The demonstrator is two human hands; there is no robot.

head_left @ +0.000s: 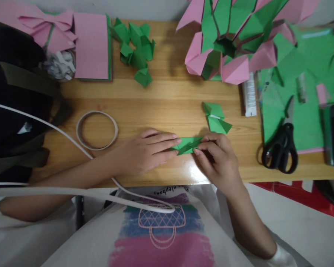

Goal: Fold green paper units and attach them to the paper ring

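Observation:
A small folded strip of green paper (187, 144) lies on the table near its front edge, between my two hands. My left hand (156, 148) rests flat with fingers stretched out, their tips pressing the paper's left end. The right end is pinched between the thumb and fingers of my right hand (218, 157). Just beyond the right hand sits a folded green paper piece (217, 118) with a white strip across it. More folded green pieces (137, 46) lie in a cluster farther back.
A pink and green folded-paper structure (231, 44) stands at the back right. Black scissors (285, 142) lie on green sheets (308, 122), near a white tube (249, 96). A tape ring (115, 129), stacked pink paper (91, 46), a black bag (13, 92) and a white cable (52, 126) are leftward.

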